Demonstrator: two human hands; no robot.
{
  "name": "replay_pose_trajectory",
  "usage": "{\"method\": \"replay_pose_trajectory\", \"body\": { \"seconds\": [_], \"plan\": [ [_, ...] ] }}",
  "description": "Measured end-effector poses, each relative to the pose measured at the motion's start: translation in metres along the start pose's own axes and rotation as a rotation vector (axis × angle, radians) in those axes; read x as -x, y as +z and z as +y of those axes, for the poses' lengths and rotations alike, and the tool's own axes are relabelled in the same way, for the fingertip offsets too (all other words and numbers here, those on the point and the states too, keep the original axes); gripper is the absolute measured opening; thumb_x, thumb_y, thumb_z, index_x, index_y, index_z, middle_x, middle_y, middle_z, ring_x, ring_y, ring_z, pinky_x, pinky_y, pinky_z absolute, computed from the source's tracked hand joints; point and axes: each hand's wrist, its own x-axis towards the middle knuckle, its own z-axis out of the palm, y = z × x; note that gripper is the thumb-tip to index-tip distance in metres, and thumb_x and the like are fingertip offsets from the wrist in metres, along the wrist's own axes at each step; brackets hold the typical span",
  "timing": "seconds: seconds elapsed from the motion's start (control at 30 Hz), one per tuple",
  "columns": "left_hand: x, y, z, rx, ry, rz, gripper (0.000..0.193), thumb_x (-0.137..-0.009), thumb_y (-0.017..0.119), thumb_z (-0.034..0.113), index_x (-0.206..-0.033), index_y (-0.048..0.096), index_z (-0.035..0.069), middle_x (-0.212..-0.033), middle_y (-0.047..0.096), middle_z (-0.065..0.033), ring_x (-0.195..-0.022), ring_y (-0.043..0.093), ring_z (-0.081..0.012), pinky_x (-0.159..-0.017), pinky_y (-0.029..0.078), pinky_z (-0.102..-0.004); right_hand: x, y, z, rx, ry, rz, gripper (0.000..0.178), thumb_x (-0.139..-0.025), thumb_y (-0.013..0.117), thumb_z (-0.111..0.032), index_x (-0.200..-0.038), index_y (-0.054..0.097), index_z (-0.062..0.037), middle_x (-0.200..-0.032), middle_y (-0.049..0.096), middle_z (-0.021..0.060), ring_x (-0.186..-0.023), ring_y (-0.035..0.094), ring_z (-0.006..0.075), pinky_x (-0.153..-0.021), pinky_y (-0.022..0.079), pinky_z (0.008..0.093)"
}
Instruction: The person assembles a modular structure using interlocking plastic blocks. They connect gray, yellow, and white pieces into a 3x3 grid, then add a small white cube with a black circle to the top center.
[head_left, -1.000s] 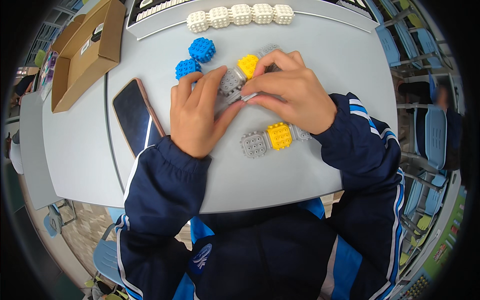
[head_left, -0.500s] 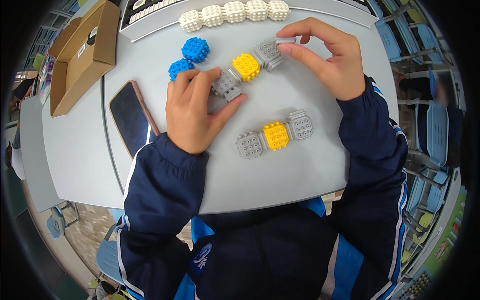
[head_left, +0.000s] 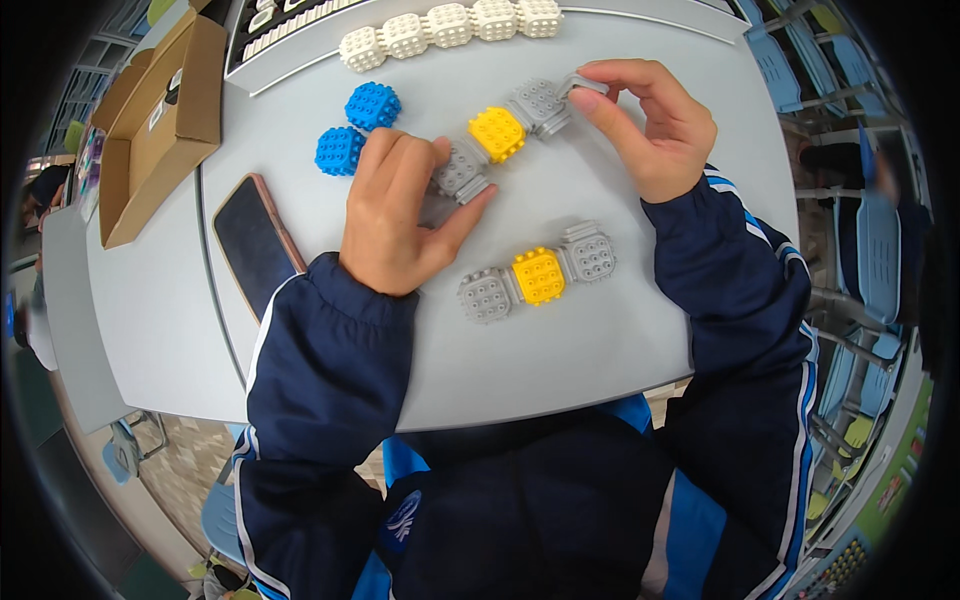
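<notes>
My left hand (head_left: 400, 215) is closed round a grey studded block (head_left: 462, 172) at the near-left end of a short chain. A yellow studded block (head_left: 497, 134) joins it to another grey block (head_left: 538, 105) at the far-right end. Between thumb and forefinger, my right hand (head_left: 655, 125) pinches a thin grey piece (head_left: 583, 86) at that end; whether it is attached cannot be made out. Nearer me lies a second chain: a grey block (head_left: 486, 296), a yellow block (head_left: 540, 277) and another grey block (head_left: 589, 254).
Beyond my left hand sit two blue studded blocks, one farther (head_left: 372, 106) and one nearer (head_left: 340, 150). A row of white blocks (head_left: 450, 27) lies before a white tray (head_left: 300, 62). At left are a phone (head_left: 255, 235) and an open cardboard box (head_left: 200, 115).
The view has shifted slightly. The held chain has moved a little to the right over the table, away from the blue blocks. The thin grey piece is now tilted differently in my right fingers.
</notes>
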Motion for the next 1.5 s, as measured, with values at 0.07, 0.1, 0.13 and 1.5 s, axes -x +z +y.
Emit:
{"method": "replay_pose_trajectory", "body": {
  "seconds": [0.07, 0.1, 0.13, 1.5],
  "plan": [
    [0.000, 0.002, 0.000, -0.007, 0.012, 0.013, 0.043, -0.068, 0.089, 0.004, -0.100, 0.062, -0.006, -0.085, 0.059, -0.0137, -0.080, 0.054, -0.0309, -0.068, 0.048, -0.0382, 0.001, 0.000, 0.000, 0.007, -0.022, -0.011, 0.019, -0.083, 0.081, -0.005, -0.101, 0.075, -0.0022, -0.090, 0.074, 0.0031, -0.075, 0.059, 0.0104, -0.070, 0.050, 0.0238],
    [0.000, 0.002, 0.000, -0.005, 0.014, 0.017, 0.043, -0.068, 0.089, 0.004, -0.100, 0.063, -0.006, -0.085, 0.060, -0.0138, -0.080, 0.054, -0.0308, -0.068, 0.048, -0.0382, 0.001, 0.000, 0.000, 0.010, -0.034, -0.016, 0.019, -0.083, 0.081, -0.005, -0.101, 0.075, -0.0024, -0.089, 0.074, 0.0031, -0.076, 0.059, 0.0104, -0.070, 0.050, 0.0238],
    [0.000, 0.002, 0.000, -0.004, 0.020, 0.022, 0.043, -0.068, 0.089, 0.004, -0.101, 0.063, -0.006, -0.085, 0.060, -0.0140, -0.080, 0.054, -0.0308, -0.068, 0.048, -0.0382, 0.001, 0.000, 0.000, 0.015, -0.050, -0.017, 0.019, -0.083, 0.081, -0.005, -0.101, 0.075, -0.0026, -0.089, 0.074, 0.0032, -0.075, 0.059, 0.0103, -0.070, 0.050, 0.0238],
    [0.043, -0.044, 0.034, 0.059, -0.027, -0.317, 0.065, -0.055, 0.095, 0.030, -0.106, 0.068, 0.002, -0.103, 0.066, -0.0105, -0.087, 0.058, -0.0282, -0.077, 0.044, -0.0375, 0.025, 0.020, -0.073, -0.026, 0.011, -0.885, 0.059, -0.067, 0.092, -0.025, -0.117, 0.067, -0.0056, -0.111, 0.070, 0.0061, -0.101, 0.063, 0.0283, -0.089, 0.051, 0.0388]
  ]
}}
